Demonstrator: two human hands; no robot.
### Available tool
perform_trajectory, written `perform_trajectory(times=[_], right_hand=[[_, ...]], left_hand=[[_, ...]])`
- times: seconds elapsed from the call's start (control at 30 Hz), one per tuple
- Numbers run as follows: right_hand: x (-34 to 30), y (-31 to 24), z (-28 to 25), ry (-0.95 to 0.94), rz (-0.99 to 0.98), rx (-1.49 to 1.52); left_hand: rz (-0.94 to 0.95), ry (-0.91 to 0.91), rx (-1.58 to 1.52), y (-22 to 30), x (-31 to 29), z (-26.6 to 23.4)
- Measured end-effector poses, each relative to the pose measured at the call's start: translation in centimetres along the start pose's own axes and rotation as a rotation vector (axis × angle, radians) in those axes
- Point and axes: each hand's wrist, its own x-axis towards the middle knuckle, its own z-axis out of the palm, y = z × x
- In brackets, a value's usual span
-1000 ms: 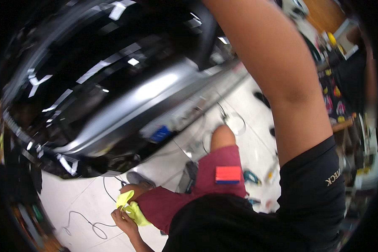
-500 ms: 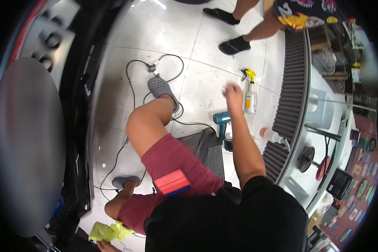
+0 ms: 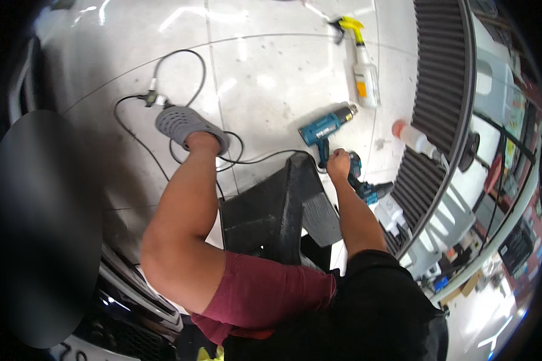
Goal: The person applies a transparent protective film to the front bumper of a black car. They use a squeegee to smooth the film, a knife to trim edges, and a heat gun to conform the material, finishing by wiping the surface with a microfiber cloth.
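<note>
A teal heat gun (image 3: 322, 127) with a metal nozzle lies on the tiled floor, its black cord running off to the left. My right hand (image 3: 338, 163) is down at its handle, fingers curled closed against it; part of the grip is hidden. Just beyond that hand sits a teal and black cordless drill (image 3: 372, 191). My left hand is out of sight. A bit of yellow-green cloth (image 3: 208, 354) shows at the lower edge. A strip of something red (image 3: 251, 333) peeks out at my maroon shorts, mostly hidden.
A black stool-like piece (image 3: 256, 207) stands by my leg. The cord (image 3: 126, 123) loops around my grey clog (image 3: 190, 126). A yellow-trigger spray bottle (image 3: 367, 78) and a red-based bottle (image 3: 412, 137) lie near the dark floor grate (image 3: 442, 66). Car bodywork (image 3: 138, 289) is at left.
My right hand has come down to the heat gun's handle. The view has shifted nearer the floor and tools. My left hand and most of the cloth have left the picture; so has the other person.
</note>
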Motion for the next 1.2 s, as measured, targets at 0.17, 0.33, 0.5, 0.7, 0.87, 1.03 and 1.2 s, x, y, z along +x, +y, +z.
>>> perform_trajectory(times=[0.17, 0.33, 0.5, 0.7, 0.87, 1.03, 1.2], right_hand=[[-13.0, 4.2, -11.5, 0.163, 0.565, 0.100], [-10.8, 9.4, -10.0, 0.119, 0.875, 1.320], [-4.9, 1.8, -10.4, 0.060, 0.484, 1.052], [-6.4, -1.4, -14.8, 0.041, -0.038, 0.765], [-22.6, -16.5, -39.2, -0.313, -0.810, 0.458], [-34.5, -24.3, -54.2, -0.614, -1.169, 0.760], [-35.7, -33.0, -52.9, -1.148, -1.265, 0.933]], left_hand=[[-0.015, -0.076, 0.035, 0.8, 0.1, 0.4], [0.170, -0.166, -0.079, -0.5, 2.8, 1.3], [0.531, -0.205, -0.250, 2.9, 2.1, 3.8], [0.711, 0.036, -0.598, 3.8, -3.7, 3.0], [1.012, -0.041, -0.619, 7.4, -7.7, 2.6], [1.340, -0.169, -0.589, 14.2, -10.5, 0.1], [1.335, -0.984, -1.366, 12.1, -9.8, 0.2]])
